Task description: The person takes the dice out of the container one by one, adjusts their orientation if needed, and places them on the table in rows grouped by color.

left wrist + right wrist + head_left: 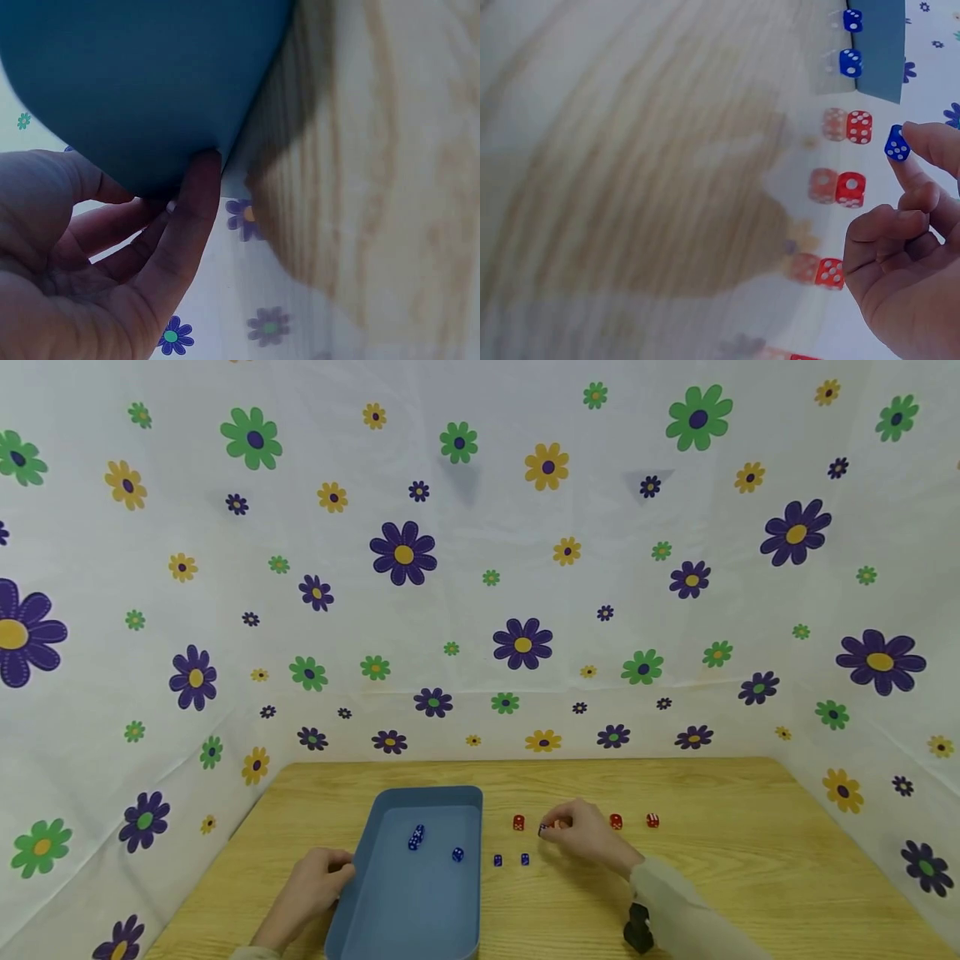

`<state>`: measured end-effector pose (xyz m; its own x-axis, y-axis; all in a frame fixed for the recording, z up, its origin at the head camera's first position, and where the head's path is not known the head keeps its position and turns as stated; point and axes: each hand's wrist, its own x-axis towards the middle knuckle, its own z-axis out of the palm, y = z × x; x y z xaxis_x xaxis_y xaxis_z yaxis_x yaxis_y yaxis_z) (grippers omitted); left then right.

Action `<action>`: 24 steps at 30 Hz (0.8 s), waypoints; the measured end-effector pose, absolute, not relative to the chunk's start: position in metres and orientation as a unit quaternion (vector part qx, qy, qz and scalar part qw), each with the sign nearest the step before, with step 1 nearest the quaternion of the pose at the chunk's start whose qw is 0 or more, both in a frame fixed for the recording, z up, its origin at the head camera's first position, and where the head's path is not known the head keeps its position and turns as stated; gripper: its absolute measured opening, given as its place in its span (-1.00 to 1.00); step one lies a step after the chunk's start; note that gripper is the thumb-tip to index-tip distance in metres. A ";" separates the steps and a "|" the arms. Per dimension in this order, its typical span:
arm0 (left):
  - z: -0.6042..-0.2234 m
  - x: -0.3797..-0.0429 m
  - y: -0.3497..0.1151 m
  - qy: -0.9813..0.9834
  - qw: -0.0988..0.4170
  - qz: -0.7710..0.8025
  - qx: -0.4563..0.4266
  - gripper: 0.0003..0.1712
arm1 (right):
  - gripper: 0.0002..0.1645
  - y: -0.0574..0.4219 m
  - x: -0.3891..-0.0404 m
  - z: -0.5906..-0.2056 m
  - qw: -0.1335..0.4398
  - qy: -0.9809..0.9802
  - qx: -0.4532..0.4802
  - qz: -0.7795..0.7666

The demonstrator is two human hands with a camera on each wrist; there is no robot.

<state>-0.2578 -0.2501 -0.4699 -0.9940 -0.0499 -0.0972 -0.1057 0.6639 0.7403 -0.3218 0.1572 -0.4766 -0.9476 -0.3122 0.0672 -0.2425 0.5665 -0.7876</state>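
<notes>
My right hand (588, 833) pinches a blue die (897, 143) between thumb and index finger, with the other fingers curled in. The die is held over the table beside a red die (558, 824) that the hand partly covers. My left hand (311, 885) grips the left side of a blue tray (482, 893); in the left wrist view its thumb and fingertips meet the tray's edge. Inside the tray lie a blue die (457, 855) and, farther left, two touching blue dice (416, 837). Two more blue dice stand on the table, one nearer the tray (498, 861), one farther right (525, 859).
Red dice form a row behind the blue ones: one at left (519, 822), others right of my hand (616, 821) and at the far end (652, 820). The wooden table (720, 852) meets a flowered white cloth (480, 610) at the back and sides.
</notes>
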 end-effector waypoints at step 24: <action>-0.468 -0.258 -0.251 0.910 0.042 0.411 -0.048 -0.71 | -0.82 0.176 -0.317 -0.481 0.117 0.876 -0.158 -0.441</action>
